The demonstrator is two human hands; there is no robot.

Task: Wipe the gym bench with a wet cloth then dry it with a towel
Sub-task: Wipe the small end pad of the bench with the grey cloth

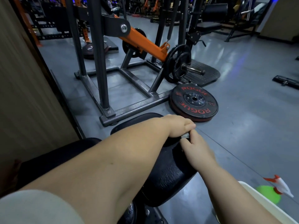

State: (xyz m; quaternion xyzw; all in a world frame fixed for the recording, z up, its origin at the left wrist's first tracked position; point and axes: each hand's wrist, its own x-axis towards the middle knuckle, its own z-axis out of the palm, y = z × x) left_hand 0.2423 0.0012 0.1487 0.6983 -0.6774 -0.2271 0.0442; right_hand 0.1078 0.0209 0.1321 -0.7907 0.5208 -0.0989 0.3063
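Both left grip (178, 126) and right grip (196, 148) pinch a small grey cloth (185, 136) over the worktop (168, 173). Held so thinly, it may slip to the floor (246, 126).

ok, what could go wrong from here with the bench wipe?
1. The cloth is bunched small between the left hand and right hand. Little of it shows, so strokes may miss much of the bench.
2. The bench cover looks cracked, so water could sit in the cracks and resist towelling.
3. The weight plate lies on the floor just past the bench end, a likely trip risk when stepping round.
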